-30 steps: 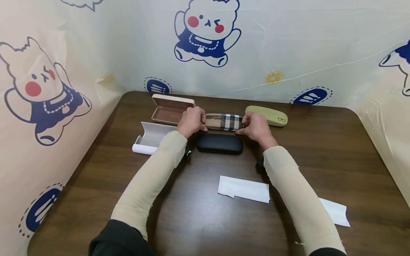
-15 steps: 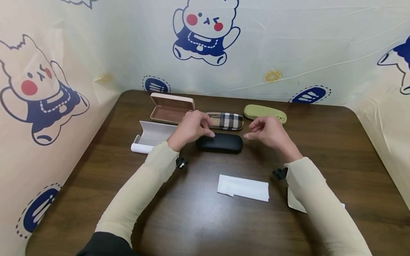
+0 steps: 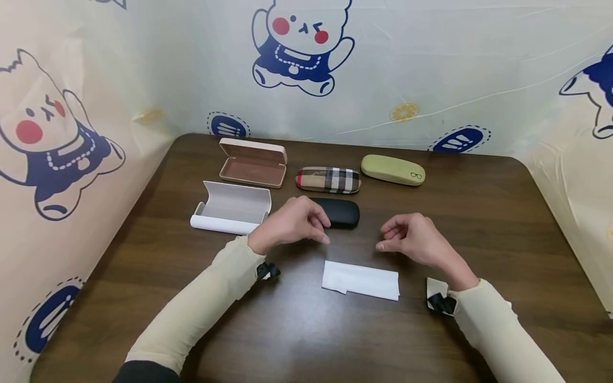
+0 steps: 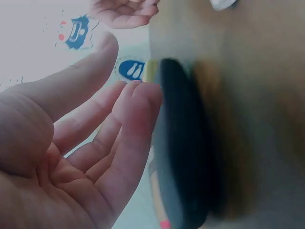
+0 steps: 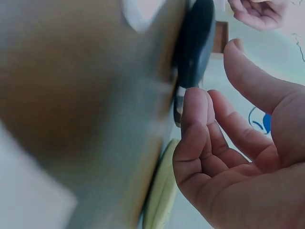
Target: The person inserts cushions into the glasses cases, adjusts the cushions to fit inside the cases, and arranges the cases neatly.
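My left hand (image 3: 294, 223) hovers with loosely bent fingers over the left end of a black glasses case (image 3: 342, 214), hiding part of it. In the left wrist view nothing lies between its thumb and fingers. To the right, my right hand (image 3: 416, 239) is raised over the table, relaxed and holding nothing. Behind the black case lies a closed plaid glasses case (image 3: 328, 180). A closed green glasses case (image 3: 392, 170) sits at the plaid one's right. A folded white cloth (image 3: 360, 280) lies in front of both hands.
At the left, a white glasses case (image 3: 225, 223) stands open in front of an open pink case with a brown lining (image 3: 254, 169). Another pale cloth (image 3: 437, 287) is partly covered by my right wrist. A printed curtain (image 3: 373, 64) rises behind the brown table (image 3: 297, 340).
Both hands have let go of the plaid case's ends and drawn back toward me. The right hand has also moved rightward. The plaid case stays behind the black one.
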`<action>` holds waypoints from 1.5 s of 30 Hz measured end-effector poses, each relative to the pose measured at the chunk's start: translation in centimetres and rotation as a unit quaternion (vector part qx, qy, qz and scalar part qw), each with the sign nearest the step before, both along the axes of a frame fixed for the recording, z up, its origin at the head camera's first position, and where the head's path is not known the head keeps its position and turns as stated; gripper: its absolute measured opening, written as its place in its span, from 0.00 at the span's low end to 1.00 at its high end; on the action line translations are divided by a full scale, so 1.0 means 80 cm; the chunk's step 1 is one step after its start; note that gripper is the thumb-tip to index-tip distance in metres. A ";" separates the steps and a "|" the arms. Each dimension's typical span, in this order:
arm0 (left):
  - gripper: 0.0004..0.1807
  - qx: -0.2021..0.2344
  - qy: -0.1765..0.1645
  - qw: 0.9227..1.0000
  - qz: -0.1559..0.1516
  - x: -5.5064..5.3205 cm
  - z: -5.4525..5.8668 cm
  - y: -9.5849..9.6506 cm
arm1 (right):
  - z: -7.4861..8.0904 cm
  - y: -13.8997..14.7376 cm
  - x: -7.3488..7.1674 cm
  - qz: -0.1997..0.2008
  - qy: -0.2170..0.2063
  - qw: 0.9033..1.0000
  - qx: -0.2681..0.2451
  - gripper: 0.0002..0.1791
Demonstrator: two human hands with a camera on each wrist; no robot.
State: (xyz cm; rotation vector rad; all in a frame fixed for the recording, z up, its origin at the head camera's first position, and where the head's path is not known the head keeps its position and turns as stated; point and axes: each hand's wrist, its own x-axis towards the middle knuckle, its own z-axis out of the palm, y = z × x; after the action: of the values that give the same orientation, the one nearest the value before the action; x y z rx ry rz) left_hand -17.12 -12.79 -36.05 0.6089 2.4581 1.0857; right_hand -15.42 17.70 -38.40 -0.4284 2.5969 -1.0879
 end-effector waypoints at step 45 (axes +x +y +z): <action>0.12 -0.012 0.016 0.998 -0.061 0.055 -0.041 0.023 | -0.017 0.021 0.073 0.036 -0.034 0.999 -0.013 0.13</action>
State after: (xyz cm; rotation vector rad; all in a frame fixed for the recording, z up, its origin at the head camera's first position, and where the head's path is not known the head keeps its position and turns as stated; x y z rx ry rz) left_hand -12.70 -10.96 -39.29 0.7628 2.4218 1.0050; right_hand -9.58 19.38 -39.74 -0.4793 2.4919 -1.0933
